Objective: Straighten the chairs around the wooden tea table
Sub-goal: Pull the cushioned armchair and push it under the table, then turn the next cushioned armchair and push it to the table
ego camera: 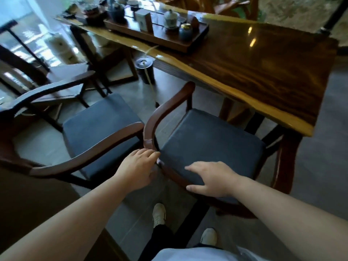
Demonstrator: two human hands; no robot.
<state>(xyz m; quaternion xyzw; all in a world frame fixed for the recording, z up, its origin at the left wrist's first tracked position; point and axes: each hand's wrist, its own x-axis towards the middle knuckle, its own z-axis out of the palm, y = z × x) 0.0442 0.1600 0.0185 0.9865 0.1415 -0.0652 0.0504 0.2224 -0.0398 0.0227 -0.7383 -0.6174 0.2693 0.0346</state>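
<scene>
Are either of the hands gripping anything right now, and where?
Both are on the right chair's curved wooden back rail: left hand at its left bend, right hand draped over the middle. Whether either hand has closed firmly cannot be told.

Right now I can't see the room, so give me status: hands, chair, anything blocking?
Left hand and right hand on near chair curved back rail, grip unclear. Chair angled at tea table. Second chair close alongside, arms nearly touching.

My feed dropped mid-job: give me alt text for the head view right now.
Both hands rest on the curved wooden back rail of the right chair, left hand at its corner, right hand further along. A second chair stands close on its left, both facing the wooden tea table.
</scene>
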